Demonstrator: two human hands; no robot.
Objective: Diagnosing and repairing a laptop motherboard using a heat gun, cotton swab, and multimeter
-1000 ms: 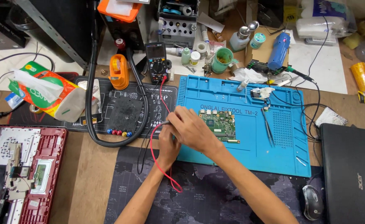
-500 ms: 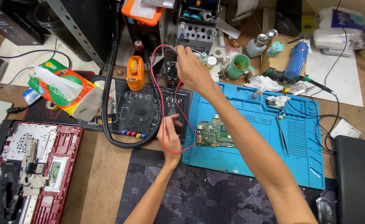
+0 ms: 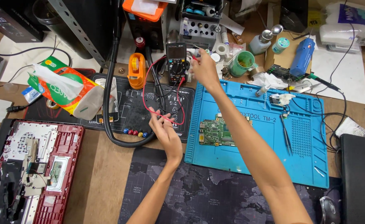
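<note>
Multimeter [image 3: 176,62] dial perhaps hidden, right hand [image 3: 203,68] beside, lead tips unclear

I have both bare forearms coming up from the bottom edge, angled away from me. My left hand [image 3: 165,132] sits lower and nearer, wrist straight, fingers curled in with thumb and fingertips pinched together, back of the hand turned up toward me. My right arm is stretched out much farther, elbow nearly straight, crossing up and to the left so that my right hand [image 3: 203,66] ends well beyond the left. Its fingers are bunched forward in a loose pinch, knuckles up, and I cannot tell how tightly they close
</note>
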